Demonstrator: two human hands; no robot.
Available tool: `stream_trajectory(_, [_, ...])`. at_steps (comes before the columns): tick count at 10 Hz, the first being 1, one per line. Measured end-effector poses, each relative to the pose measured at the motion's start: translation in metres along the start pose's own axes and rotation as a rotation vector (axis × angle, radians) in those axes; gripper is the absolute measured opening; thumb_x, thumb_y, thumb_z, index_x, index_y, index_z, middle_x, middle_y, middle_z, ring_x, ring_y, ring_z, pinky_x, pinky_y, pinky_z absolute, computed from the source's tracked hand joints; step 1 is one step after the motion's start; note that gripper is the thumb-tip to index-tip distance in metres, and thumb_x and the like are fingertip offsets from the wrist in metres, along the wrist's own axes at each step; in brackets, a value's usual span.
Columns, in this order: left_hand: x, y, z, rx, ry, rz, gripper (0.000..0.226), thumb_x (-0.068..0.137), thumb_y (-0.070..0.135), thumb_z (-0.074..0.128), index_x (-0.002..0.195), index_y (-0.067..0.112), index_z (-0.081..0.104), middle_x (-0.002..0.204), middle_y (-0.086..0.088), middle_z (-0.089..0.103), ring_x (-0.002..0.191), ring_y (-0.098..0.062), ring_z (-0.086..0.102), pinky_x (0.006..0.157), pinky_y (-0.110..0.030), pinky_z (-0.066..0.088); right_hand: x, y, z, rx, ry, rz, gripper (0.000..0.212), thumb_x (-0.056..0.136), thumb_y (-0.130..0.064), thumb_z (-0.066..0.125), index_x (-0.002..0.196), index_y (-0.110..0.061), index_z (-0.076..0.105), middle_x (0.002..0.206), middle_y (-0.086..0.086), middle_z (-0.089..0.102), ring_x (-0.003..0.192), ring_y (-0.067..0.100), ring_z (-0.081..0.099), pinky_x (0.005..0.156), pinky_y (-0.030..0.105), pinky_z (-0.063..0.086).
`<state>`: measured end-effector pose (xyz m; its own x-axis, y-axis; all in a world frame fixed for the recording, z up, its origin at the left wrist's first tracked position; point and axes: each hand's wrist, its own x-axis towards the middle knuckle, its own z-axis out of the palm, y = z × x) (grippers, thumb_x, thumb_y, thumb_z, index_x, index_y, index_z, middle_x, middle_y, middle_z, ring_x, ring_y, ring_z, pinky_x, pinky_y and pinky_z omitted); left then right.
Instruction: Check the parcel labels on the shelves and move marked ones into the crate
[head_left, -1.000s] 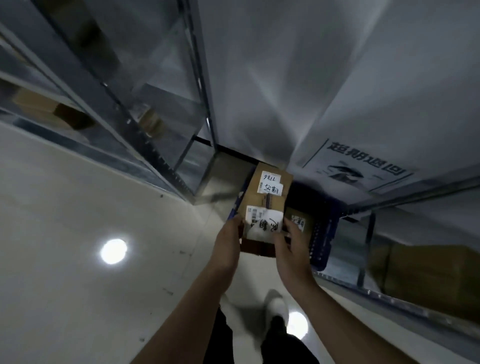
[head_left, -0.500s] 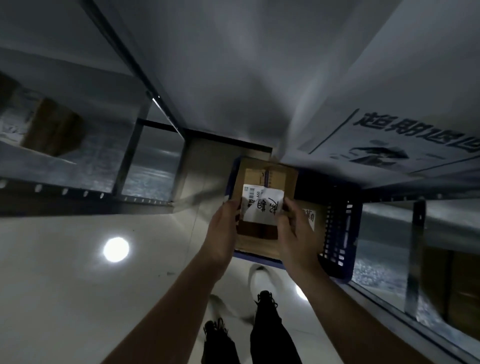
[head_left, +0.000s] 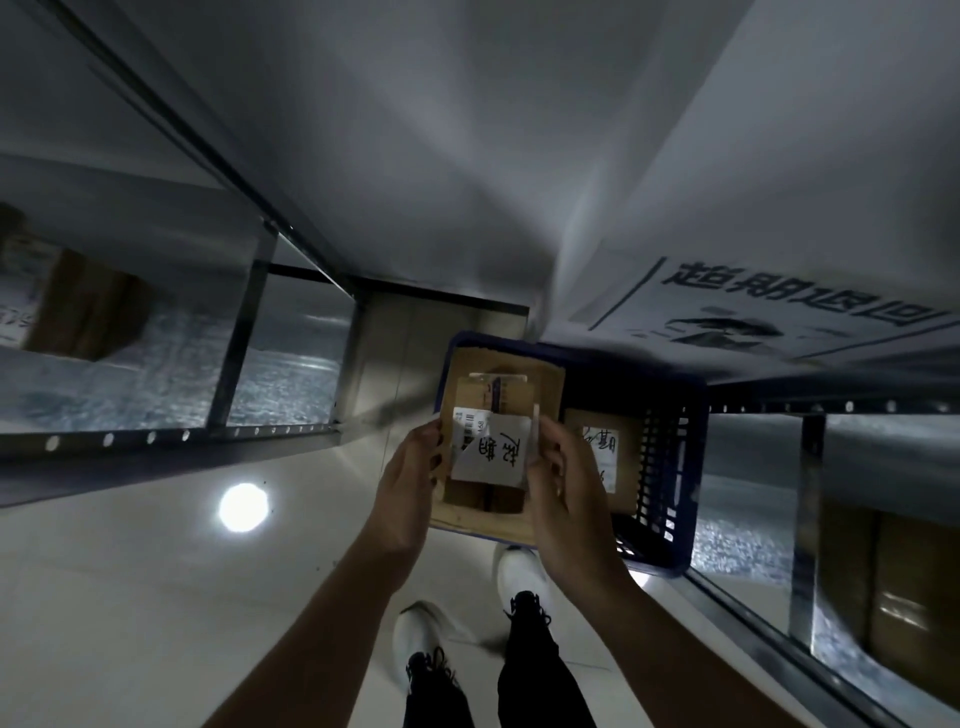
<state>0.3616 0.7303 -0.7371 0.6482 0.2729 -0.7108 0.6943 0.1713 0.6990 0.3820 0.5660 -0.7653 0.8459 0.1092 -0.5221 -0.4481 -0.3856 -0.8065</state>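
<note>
Nearest: two white shoes (head_left: 421, 639) on a pale glossy floor (head_left: 130, 597), with a ceiling-light reflection (head_left: 243, 506) off to the left.

Both bare forearms reach forward. Left hand (head_left: 410, 483) and right hand (head_left: 563, 488) are apart, each gripping one side of a small cardboard parcel (head_left: 485, 496), fingers curled round its edges. The parcel is held between them directly above the near-left part of the blue crate (head_left: 670, 467). I cannot tell whether its underside is touching what lies below.

White label (head_left: 493, 452) on the parcel's upper face: barcode strip plus large handwritten marker characters. So it reads as a marked one.

Crate contents:
- a larger flat cardboard box (head_left: 550, 384) under the held parcel
- a second labelled parcel (head_left: 597, 447) to the right, against the lattice wall, also with handwritten characters

Beyond: a metal shelf rail (head_left: 156, 441) at left with one brown box (head_left: 78, 312) on it; more brown boxes (head_left: 909, 571) on the right-hand shelving. A printed paper sign (head_left: 779, 306) hangs on the wall above the crate.

Judgement on progress: at least two boxes are in the crate and a third is at the point of being put in, not yet let go. Boxes remain on both shelves. Their labels are unreadable from here, so checking is left to do.
</note>
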Motion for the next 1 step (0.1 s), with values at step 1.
stream_trajectory(1, [-0.0037, 0.01, -0.0006, -0.032, -0.022, 0.067, 0.045, 0.115, 0.025, 0.024, 0.103, 0.029, 0.067, 0.088, 0.024, 0.078, 0.083, 0.009, 0.072, 0.066, -0.007, 0.051, -0.0011, -0.0145, -0.0086, 0.015, -0.002, -0.024, 0.044, 0.109, -0.043, 0.049, 0.152, -0.036, 0.047, 0.141, -0.007, 0.058, 0.116, -0.006, 0.062, 0.092, 0.027, 0.061])
